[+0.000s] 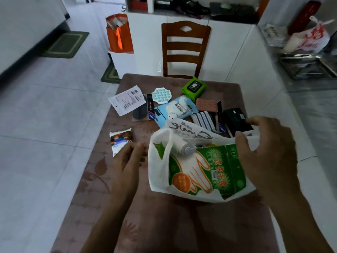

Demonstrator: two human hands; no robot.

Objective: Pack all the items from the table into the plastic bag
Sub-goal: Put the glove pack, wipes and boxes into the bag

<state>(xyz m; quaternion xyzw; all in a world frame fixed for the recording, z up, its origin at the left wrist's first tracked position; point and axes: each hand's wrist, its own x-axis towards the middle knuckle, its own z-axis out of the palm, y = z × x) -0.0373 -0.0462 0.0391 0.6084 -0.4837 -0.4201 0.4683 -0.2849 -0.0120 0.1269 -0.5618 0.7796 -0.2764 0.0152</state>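
A white plastic bag (158, 179) lies open on the brown table (164, 225). Inside it are a green glove box (209, 167) and a white bottle with a grey cap (182, 147). My right hand (264, 148) grips the bag's right rim, thumb hooked over the edge, fingers reaching above a black box (234, 116). My left hand (130, 158) is beside the bag with fingers straight, its tips at the corner of a small colourful packet (119, 140). Behind the bag lie a striped cloth (203, 119), a light-blue pack (175, 110), a green wipes pack (194, 87), a checkered packet (207, 105) and a round blue bubble pad (161, 95).
A white paper packet (126, 101) and a dark item in a clear sleeve (140, 112) sit near the table's left edge. A wooden chair (184, 50) stands at the far end, with an orange bag (119, 33) to its left. A metal rack (306, 65) is at the right.
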